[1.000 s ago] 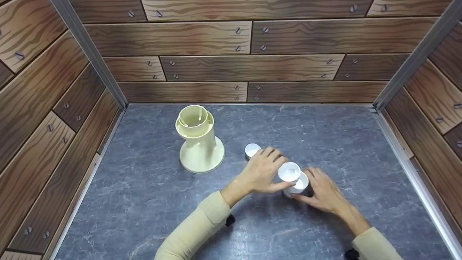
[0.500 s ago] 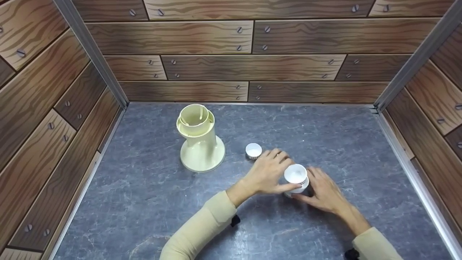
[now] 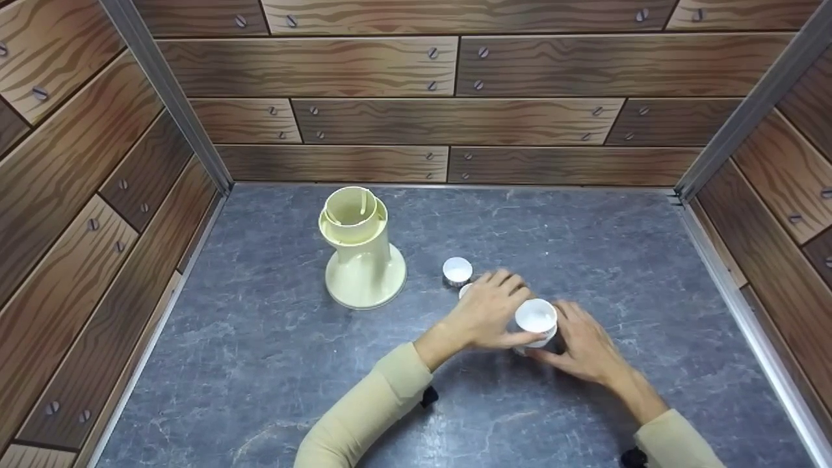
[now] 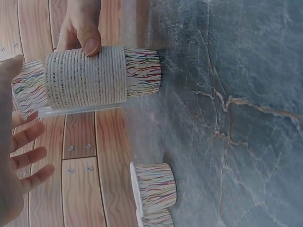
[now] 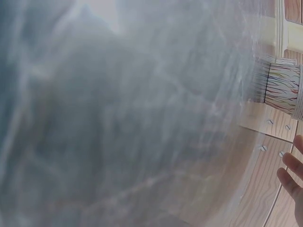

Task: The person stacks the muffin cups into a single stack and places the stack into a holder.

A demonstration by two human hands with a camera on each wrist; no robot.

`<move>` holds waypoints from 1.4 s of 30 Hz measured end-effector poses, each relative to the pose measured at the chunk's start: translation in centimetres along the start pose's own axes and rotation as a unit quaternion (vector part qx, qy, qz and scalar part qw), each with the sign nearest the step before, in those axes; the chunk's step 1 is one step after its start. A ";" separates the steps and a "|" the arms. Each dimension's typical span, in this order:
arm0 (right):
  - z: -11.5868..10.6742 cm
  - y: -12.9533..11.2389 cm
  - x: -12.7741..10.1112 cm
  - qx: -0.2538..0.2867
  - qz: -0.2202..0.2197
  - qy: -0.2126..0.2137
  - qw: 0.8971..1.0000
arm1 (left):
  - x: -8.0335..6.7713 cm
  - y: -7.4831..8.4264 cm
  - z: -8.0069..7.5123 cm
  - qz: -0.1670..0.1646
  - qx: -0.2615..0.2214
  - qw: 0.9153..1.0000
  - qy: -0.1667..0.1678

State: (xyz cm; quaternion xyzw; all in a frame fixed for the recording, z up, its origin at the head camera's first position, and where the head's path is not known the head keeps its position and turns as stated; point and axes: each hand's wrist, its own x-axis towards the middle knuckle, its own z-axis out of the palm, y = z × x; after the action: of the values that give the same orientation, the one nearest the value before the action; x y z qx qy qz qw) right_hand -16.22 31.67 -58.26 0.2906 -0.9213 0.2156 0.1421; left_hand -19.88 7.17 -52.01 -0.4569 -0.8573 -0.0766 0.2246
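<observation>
A stack of white paper baking cups (image 4: 90,78) with coloured wavy stripes stands upright on the table. My right hand (image 3: 582,344) holds it from the right, thumb on its side in the left wrist view. My left hand (image 3: 487,315) pinches the topmost paper cup (image 3: 536,316) between thumb and forefinger; its other fingers are spread. That cup sits at the top of the stack, its lower end meeting the rims below. Two single cups stand to the left: one baking cup (image 3: 457,270) in plain sight, another baking cup (image 3: 465,290) partly hidden by my left hand.
A cream plastic stand (image 3: 364,276) with a round base and an open, double-walled tube top is at the left. Wood-patterned walls (image 3: 377,120) enclose the dark marbled table (image 3: 260,338) at the back and both sides.
My left hand has moved right and slightly nearer, bringing the pinched cup over and down onto the stack. A second single cup now shows behind that hand. My right hand has stayed in place.
</observation>
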 end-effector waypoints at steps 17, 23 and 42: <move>0.1 0.2 0.2 -0.003 -0.014 0.007 1.000 | 0.2 0.3 1.2 -0.002 0.004 1.000 -0.022; 0.1 0.4 0.1 -0.004 -0.021 0.015 1.000 | 0.3 0.4 1.5 0.000 -0.004 1.000 -0.022; 0.2 0.5 0.2 -0.002 -0.031 0.017 0.999 | 0.0 0.2 1.9 0.007 -0.019 1.000 -0.013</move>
State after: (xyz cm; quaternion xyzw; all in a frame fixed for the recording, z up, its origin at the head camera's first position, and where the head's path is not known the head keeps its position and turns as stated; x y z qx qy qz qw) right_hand -16.69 31.84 -58.50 0.3150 -0.9098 0.2141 0.1650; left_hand -20.28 7.90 -53.72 -0.4680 -0.8553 -0.0853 0.2052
